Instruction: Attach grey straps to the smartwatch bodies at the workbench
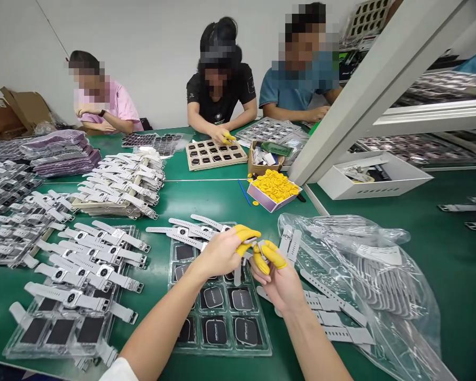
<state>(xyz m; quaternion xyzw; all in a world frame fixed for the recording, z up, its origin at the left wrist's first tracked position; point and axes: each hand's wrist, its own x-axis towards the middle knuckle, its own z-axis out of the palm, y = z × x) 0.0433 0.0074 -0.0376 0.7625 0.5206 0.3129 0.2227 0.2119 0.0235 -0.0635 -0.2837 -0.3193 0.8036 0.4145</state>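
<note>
Yellow finger cots cover the thumbs and some fingers of both hands. My left hand (226, 251) pinches a small silver watch body (249, 240), mostly hidden by the fingers; a grey strap hangs below it. Close against it, my right hand (280, 278) grips the end of a light grey watch strap (263, 252). Whether the two pieces are joined I cannot tell. Under my hands lies a clear plastic tray (222, 346) with dark square watch faces in its pockets. Watches with grey straps (182, 233) rest across its far end.
Loose straps (333, 319) and a clear bag of straps (392, 286) lie right. Trays piled with strapped watches (79, 272) fill the left. Ahead stand a box of yellow finger cots (275, 188), a white box (373, 177) and a slanted post (365, 100). Several people sit opposite.
</note>
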